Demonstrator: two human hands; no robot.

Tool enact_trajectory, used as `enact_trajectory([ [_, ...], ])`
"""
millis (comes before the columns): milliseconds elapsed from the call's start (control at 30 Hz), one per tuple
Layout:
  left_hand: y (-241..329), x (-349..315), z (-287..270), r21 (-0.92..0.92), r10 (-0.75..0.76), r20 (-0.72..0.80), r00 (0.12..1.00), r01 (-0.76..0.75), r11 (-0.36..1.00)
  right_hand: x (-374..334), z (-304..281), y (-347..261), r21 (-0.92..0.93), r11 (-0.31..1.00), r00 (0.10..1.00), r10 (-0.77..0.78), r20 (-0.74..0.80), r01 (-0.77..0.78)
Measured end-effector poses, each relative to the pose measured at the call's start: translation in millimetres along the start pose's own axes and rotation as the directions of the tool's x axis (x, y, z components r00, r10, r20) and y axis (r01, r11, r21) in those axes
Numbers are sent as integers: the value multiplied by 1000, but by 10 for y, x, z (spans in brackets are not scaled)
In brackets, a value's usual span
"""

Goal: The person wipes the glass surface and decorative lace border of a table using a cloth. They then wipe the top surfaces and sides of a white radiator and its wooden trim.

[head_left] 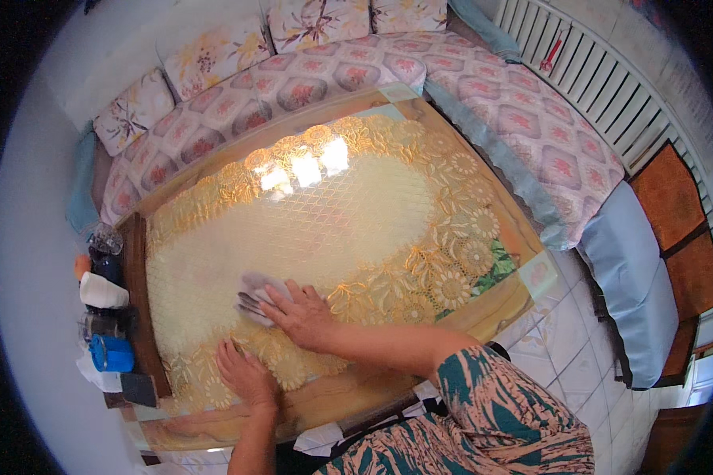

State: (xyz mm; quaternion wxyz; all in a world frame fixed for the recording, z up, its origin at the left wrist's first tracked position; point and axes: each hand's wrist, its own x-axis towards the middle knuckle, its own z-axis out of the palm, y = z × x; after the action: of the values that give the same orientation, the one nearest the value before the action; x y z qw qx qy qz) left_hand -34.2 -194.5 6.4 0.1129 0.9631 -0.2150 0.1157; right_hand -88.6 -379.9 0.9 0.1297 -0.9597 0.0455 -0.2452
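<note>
My right hand [303,317] presses a folded pale grey-lilac cloth [263,289] against the table top, its fingers over the cloth's right side. My left hand [247,375] lies flat near the table's front edge, fingers stretched out, holding nothing. Under both hands spreads a shiny gold lace-patterned table cover [325,207] with flower shapes around its border. It lies on a low brown marbled table [483,321], whose wooden rim shows along the right and front. Bright window reflections shine on the cover's far part.
Along the table's left end, a dark wooden ledge [145,309] stands beside a blue container [112,354], a white roll [103,291] and other small items. A sofa with a patterned cover [301,89] and cushions [218,59] wraps the far and right sides. A white radiator [602,83] lines the wall.
</note>
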Motion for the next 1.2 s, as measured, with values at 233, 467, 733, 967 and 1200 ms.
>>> enact_trajectory([
  [233, -60, -13, -24, 0, 50, -9, 999, -50, 999, 800, 5, 1092, -25, 983, 981, 181, 76, -180],
  [467, -58, -2, -33, -101, 63, -20, 998, -64, 993, 486, -747, 2858, -207, 744, 769, 634, -83, -636],
  [733, -4, -34, -50, 13, 93, -64, 994, -93, 996, -864, -1707, 3155, -581, 391, 595, 776, -209, -714],
  [967, -130, 10, 70, 7, 95, -85, 992, -95, 995, -1290, -1268, 1561, -541, 671, 860, 438, -262, -507],
  [1200, -116, 41, 106, 29, 55, -136, 989, -51, 998, -1971, -1413, 218, -123, 951, 958, 277, -81, -285],
])
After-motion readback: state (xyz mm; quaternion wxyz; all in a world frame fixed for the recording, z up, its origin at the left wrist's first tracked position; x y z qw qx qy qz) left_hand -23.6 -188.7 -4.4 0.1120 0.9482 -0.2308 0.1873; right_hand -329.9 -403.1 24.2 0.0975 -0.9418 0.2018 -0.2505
